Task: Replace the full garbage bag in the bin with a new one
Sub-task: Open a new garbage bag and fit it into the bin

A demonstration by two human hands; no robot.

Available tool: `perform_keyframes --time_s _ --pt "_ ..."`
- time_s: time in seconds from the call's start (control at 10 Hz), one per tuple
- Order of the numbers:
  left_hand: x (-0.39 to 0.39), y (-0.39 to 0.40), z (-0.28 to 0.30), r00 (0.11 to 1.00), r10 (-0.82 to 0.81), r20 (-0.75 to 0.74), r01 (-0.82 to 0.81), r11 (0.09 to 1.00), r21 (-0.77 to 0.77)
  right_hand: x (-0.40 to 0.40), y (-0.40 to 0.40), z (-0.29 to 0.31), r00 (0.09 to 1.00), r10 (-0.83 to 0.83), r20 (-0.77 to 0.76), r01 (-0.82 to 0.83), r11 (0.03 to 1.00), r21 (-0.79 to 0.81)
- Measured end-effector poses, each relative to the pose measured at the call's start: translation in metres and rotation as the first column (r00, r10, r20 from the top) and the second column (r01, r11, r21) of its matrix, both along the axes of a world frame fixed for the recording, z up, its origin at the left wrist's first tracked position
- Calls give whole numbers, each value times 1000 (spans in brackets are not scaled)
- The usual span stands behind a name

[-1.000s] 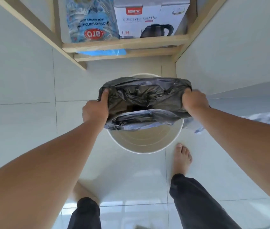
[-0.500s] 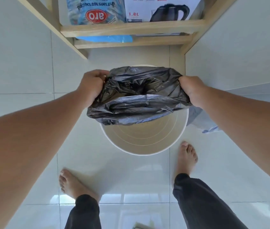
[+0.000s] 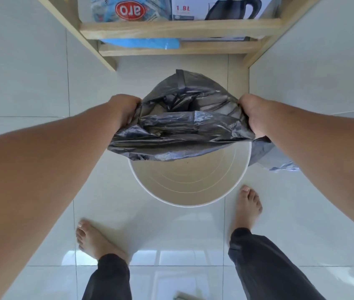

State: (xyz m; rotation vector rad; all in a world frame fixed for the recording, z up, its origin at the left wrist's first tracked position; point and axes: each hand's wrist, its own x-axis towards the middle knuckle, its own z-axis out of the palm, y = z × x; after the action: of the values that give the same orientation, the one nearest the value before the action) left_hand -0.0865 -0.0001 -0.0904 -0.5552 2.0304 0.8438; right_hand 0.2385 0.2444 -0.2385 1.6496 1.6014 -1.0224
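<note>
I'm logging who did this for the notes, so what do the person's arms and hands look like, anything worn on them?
Both arms are bare with no sleeves in view. The left hand and right hand wear no gloves; no rings, watch or bracelets are visible.

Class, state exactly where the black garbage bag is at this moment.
In the head view, the black garbage bag is centre frame, stretched open between the left hand and right hand, over the far part of the white bin.
</note>
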Motion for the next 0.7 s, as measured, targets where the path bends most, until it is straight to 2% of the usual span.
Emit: perform_keyframes --time_s 0.1,0.2,0.3,0.4,0.5,0.6,0.7 --pt "5 2 4 1000 27 2 -27 999 -38 19 19 -17 982 188 9 -187 969 161" --pt "16 -13 -4 959 270 83 -268 963 -33 22 35 -6 992 107 60 -119 962 247" --pt "37 -33 19 985 156 77 -158 987 23 -33 54 34 994 38 -104 -20 986 168" --pt "56 -57 33 990 101 95 -119 973 197 -134 23 131 971 -57 -231 26 990 -138" --pt "86 -87 44 976 -26 215 -20 977 213 -136 26 182 969 -115 -217 62 969 -240" --pt "111 -96 55 896 -186 403 93 966 239 -109 18 193 958 -212 -191 151 944 -293" --pt "137 -99 55 928 1 372 -67 984 162 -97 5 192 935 -259 -242 195 946 -258"
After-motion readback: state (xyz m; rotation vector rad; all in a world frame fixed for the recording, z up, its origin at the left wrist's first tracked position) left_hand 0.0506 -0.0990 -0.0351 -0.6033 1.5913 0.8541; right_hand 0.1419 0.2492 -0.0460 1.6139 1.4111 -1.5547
